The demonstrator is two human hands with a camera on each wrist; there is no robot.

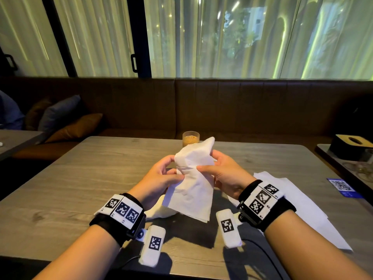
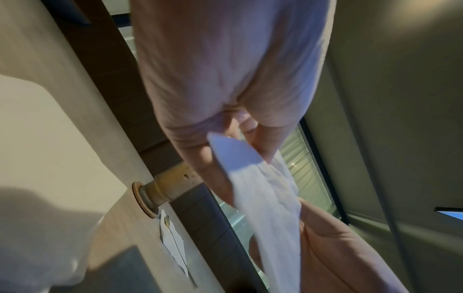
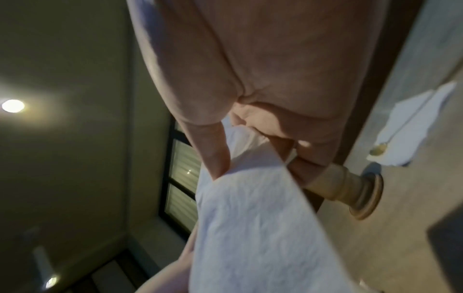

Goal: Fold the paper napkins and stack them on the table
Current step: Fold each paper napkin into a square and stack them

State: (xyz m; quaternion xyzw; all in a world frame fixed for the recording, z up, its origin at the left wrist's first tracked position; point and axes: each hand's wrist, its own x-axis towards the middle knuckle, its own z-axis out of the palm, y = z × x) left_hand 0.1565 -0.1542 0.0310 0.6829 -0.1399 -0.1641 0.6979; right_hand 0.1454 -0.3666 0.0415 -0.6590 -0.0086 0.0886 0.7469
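Observation:
A white paper napkin (image 1: 191, 178) hangs upright above the table, pinched on both sides. My left hand (image 1: 161, 176) grips its left edge with thumb and fingers; my right hand (image 1: 220, 172) pinches its right edge. The napkin (image 2: 263, 198) runs between thumb and fingers in the left wrist view, and the same napkin (image 3: 250, 228) fills the right wrist view under the thumb. More white napkins (image 1: 298, 199) lie flat on the table to the right. Another crumpled white napkin (image 1: 159, 211) lies under my left wrist.
A glass of brown drink (image 1: 190, 139) stands on the wooden table (image 1: 80, 178) just behind the napkin. A blue QR card (image 1: 343, 187) lies at the right edge. A black tissue box (image 1: 351, 146) sits on the neighbouring table. A brown bench with cushions (image 1: 66, 122) runs behind.

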